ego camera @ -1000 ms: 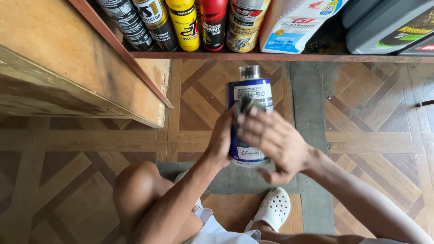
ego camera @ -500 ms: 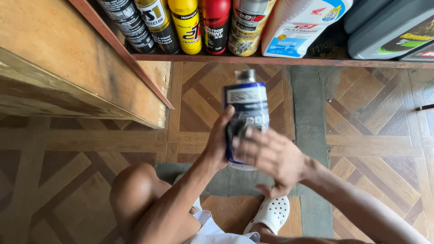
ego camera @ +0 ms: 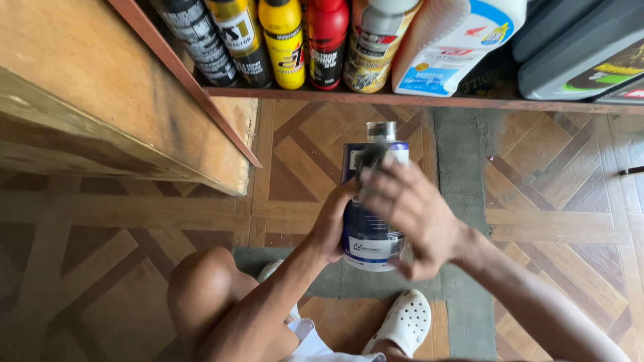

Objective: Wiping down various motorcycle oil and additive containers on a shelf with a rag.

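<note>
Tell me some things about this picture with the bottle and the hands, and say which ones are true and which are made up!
1. Both hands are on the dark blue bottle. True: the left hand grips its side and the right hand lies across its front.
2. The blue bottle stands on the shelf. False: it is held up in the air above the patterned floor.
3. A yellow bottle stands next to a red bottle on the shelf. True.
4. The person wears black boots. False: a white shoe with holes shows below the hands.
5. The floor is plain grey carpet. False: it has a brown wood-like pattern.
</note>
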